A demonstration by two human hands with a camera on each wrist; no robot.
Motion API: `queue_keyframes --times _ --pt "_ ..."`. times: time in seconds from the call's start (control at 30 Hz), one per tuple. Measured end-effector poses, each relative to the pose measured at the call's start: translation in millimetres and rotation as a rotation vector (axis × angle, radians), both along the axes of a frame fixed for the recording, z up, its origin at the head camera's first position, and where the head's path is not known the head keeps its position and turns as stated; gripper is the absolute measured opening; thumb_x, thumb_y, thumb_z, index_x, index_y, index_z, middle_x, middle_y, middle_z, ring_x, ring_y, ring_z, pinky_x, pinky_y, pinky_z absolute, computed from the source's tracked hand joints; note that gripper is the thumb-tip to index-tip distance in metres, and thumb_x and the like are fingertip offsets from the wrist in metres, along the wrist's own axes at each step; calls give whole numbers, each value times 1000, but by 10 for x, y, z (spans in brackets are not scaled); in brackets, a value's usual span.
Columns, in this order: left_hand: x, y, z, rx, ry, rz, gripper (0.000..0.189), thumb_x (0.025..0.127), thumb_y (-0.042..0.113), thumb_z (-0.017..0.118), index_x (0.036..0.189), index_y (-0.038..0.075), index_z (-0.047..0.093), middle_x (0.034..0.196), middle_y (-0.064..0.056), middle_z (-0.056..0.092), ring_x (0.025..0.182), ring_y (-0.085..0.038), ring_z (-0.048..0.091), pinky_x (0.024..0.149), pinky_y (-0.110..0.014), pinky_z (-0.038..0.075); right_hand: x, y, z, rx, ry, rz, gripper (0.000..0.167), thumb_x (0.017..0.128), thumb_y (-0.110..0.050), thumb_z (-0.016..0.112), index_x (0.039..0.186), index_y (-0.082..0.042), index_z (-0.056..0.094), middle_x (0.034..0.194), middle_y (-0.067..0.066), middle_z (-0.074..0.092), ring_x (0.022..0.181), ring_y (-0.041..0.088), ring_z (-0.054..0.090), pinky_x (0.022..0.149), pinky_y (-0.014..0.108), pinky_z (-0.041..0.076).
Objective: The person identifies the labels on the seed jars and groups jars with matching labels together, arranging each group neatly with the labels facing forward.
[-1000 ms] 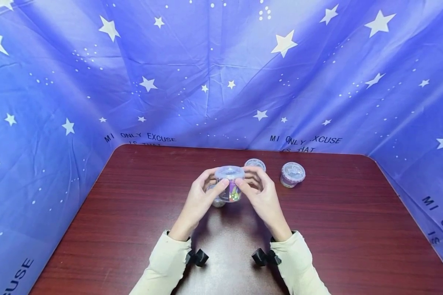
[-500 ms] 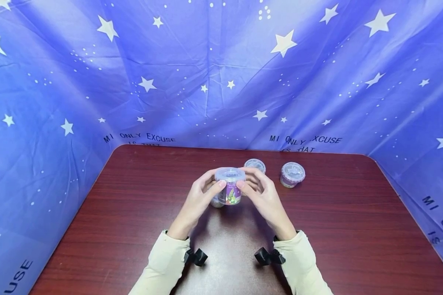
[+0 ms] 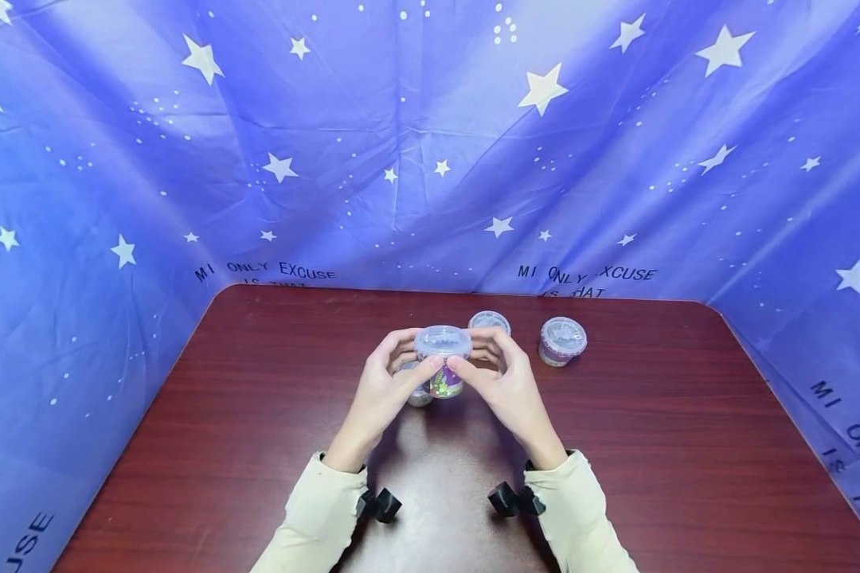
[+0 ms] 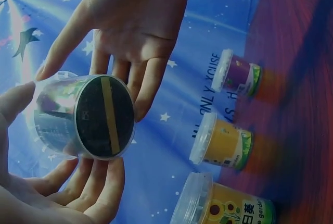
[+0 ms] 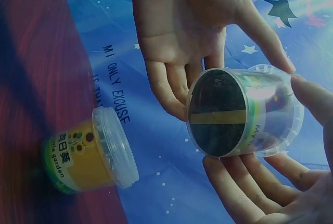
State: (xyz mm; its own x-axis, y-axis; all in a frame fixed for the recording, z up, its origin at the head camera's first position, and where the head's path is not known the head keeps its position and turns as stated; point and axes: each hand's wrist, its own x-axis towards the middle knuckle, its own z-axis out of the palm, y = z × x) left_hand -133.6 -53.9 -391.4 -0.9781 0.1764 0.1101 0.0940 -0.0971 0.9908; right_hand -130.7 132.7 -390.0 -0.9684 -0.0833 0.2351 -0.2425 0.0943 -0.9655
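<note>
Between both hands, a clear-lidded plastic cup (image 3: 447, 385) with a purple picture label is held upright above the table. My left hand (image 3: 383, 390) grips its left side, and my right hand (image 3: 507, 383) grips the right. Both thumbs press the near side below the lid, close together, while the other fingers curl behind. The left wrist view shows the cup's dark base (image 4: 93, 125) with a tan strip across it. Just behind the held cup, partly hidden by it and the left hand, stands a yellow-labelled sunflower cup (image 5: 86, 153).
Farther back on the dark red wood table (image 3: 258, 414) stand two more lidded cups: a yellow-labelled one (image 4: 226, 143), partly behind the right hand in the head view, and a purple-labelled one (image 3: 563, 342) to the right. Star-printed blue cloth (image 3: 373, 159) hangs around the table.
The held cup has turned slightly between the hands, its purple picture shifting left and the dark label panel going out of sight. The thumbs spread a little, then came closer together. The other cups stay put.
</note>
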Motion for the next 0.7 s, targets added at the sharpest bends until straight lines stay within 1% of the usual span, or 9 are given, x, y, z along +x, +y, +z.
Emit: queue_keyframes --times 0.07,0.23,0.37,0.47,0.57,0.7 --pt "-5 -5 -4 -2 -2 3 47 88 12 74 131 9 58 123 -12 63 109 -23 61 89 -28 54 -2 -2 0 -2 -8 13 40 87 -12 77 123 -6 59 113 11 68 101 18 65 83 29 56" --pt "-18 -28 7 11 -9 -8 43 91 14 70 132 8 59 119 -11 64 105 -20 62 90 -26 52 -6 22 7 -31 -23 57 39 91 -10 72 126 -4 57 116 11 66 105 18 64 89 28 54" --pt "-11 -47 27 34 -22 -33 40 93 15 65 132 5 59 115 -11 64 99 -16 63 86 -25 51 -10 47 -4 -83 -54 117 39 95 -11 66 131 -2 54 114 8 66 104 16 64 86 29 56" --pt "-6 -54 30 37 -34 -52 41 94 15 63 133 4 58 115 -11 65 98 -13 64 85 -25 52 -11 54 -9 -102 -67 152 41 96 -12 64 134 -2 53 114 6 67 104 15 64 84 30 58" --pt "-6 -55 24 35 -43 -59 41 95 16 62 134 4 58 116 -11 65 99 -13 64 85 -25 52 -7 48 -3 -109 -74 158 42 96 -12 65 135 -3 54 115 7 67 104 15 64 84 31 58" --pt "-14 -48 8 24 -42 -56 41 96 18 62 134 4 57 117 -12 64 101 -13 63 88 -25 51 -6 30 4 -101 -64 116 41 94 -12 68 132 -5 57 113 9 67 104 17 64 85 29 57"
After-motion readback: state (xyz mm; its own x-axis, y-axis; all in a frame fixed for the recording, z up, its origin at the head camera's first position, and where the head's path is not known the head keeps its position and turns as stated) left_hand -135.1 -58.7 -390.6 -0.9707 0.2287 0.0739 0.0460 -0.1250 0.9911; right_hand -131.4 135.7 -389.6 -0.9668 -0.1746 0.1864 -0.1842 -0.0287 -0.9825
